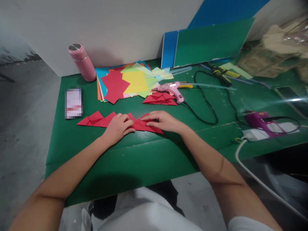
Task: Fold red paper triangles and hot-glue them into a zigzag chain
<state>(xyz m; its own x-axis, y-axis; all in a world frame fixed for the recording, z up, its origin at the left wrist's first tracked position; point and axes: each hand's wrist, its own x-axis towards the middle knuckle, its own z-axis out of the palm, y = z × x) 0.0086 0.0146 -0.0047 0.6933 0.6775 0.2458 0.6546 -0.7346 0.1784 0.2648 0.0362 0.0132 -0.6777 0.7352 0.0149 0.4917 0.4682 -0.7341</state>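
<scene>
A row of folded red paper triangles (97, 119) lies along the green table, its peaks pointing away from me. My left hand (119, 126) rests over the middle of the row, fingers bent down onto the paper and thumb near its front edge. On the right part of the row lies my right hand (162, 122), its fingers stretched out and apart from the thumb, touching the paper. My palms hide part of the row. Just behind my right hand sits another folded red paper piece (160, 98), with a pink hot glue gun (169, 87) against it.
Coloured paper sheets (114, 86) are piled behind the row. A pink flask (83, 62) and a blurred-out flat item (73, 103) stand at left. The glue gun's black cord (204, 117) loops right, toward a purple-and-white power strip (264, 125). Green and blue boards (211, 43) lean behind.
</scene>
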